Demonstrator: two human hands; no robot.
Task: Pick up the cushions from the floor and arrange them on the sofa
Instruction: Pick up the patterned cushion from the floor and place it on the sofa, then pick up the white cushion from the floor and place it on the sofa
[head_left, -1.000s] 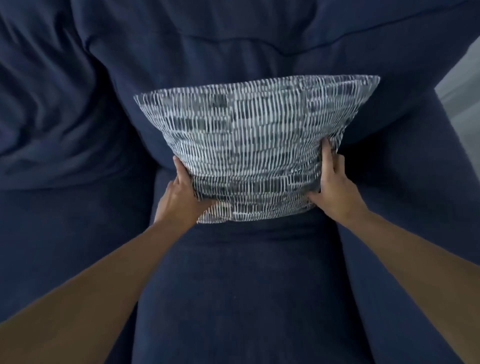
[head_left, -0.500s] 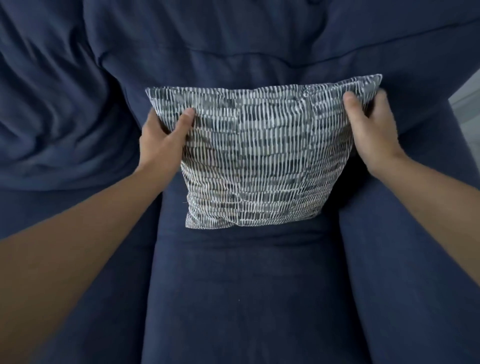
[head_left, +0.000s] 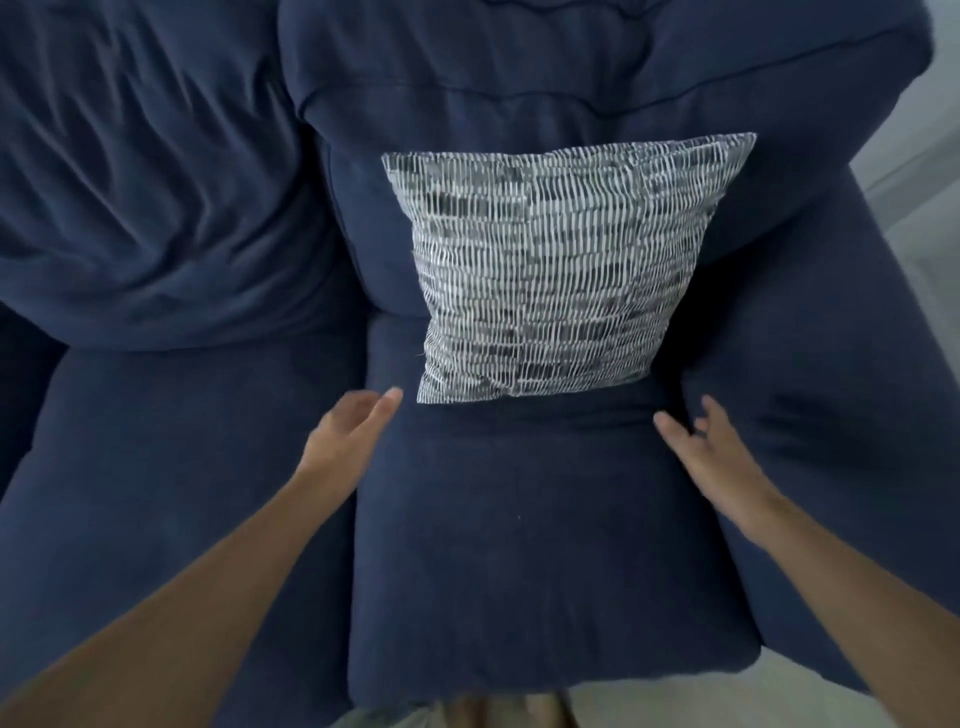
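Patterned cushion (head_left: 558, 270) leans upright vs sofa (head_left: 519, 545) backrest at 12 o'clock so it props itself; left hand (head_left: 345, 436) at 8 & right hand (head_left: 714, 449) at 4, fingers spread, empty, just clear.

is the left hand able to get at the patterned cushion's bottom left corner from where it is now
Probably yes. The left hand is open just below and left of the patterned cushion, fingertips close to that corner, with only bare sofa seat between them and nothing blocking.
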